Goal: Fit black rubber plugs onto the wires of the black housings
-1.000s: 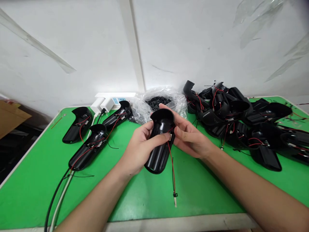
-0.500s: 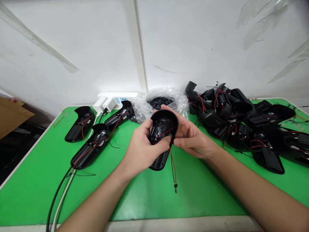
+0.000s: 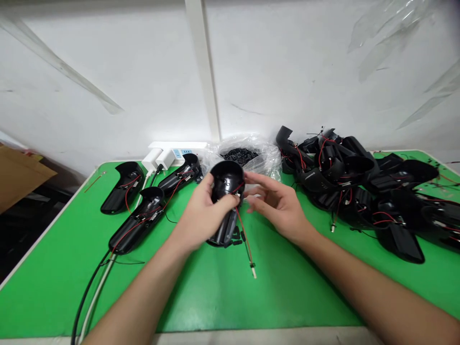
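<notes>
A black plastic housing (image 3: 227,179) with a rounded, hollow top is held over the middle of the table, its inside towards me. My left hand (image 3: 206,211) is closed around its left side, the thumb pressed inside near the right edge. From that edge a red wire and a dark wire hang down to a small pale connector (image 3: 254,272). Beside the right edge is my right hand (image 3: 278,206), fingers bent but apart, with nothing visible in them; whether a fingertip touches the rim I cannot tell. Small black pieces (image 3: 237,237) lie just below the housing.
Three similar wired housings (image 3: 134,223) lie at the left by a white power strip (image 3: 179,146) with plugs and cables. A clear plastic bag (image 3: 269,165) of small black parts stands at the back. Many more housings (image 3: 345,167) are heaped on the right of the green table (image 3: 287,297).
The housing has moved slightly left with my left hand. My right hand has come away from its right side, fingers loosening. Small black pieces below it are now visible.
</notes>
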`<state>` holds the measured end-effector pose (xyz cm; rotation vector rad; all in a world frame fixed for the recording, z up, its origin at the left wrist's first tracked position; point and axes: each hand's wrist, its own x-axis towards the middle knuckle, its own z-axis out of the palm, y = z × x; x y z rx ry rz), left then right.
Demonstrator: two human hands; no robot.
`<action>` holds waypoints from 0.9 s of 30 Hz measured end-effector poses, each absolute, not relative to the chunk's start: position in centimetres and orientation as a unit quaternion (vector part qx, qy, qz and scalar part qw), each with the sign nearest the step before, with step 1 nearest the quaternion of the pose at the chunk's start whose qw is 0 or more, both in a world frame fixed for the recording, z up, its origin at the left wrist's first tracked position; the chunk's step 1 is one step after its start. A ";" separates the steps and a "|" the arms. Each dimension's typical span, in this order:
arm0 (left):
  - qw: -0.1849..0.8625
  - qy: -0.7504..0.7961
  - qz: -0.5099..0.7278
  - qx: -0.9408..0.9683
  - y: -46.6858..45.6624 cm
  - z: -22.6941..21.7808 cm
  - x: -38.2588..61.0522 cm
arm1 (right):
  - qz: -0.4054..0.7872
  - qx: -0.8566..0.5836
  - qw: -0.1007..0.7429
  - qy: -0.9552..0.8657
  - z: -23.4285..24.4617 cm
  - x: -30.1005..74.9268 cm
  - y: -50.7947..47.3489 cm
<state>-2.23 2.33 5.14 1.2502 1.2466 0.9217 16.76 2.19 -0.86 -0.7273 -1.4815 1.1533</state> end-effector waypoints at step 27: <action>0.028 0.730 0.085 0.677 3.8 7.4 -7.1 | 0.028 -0.619 0.248 -0.744 7.6 32.6 1.8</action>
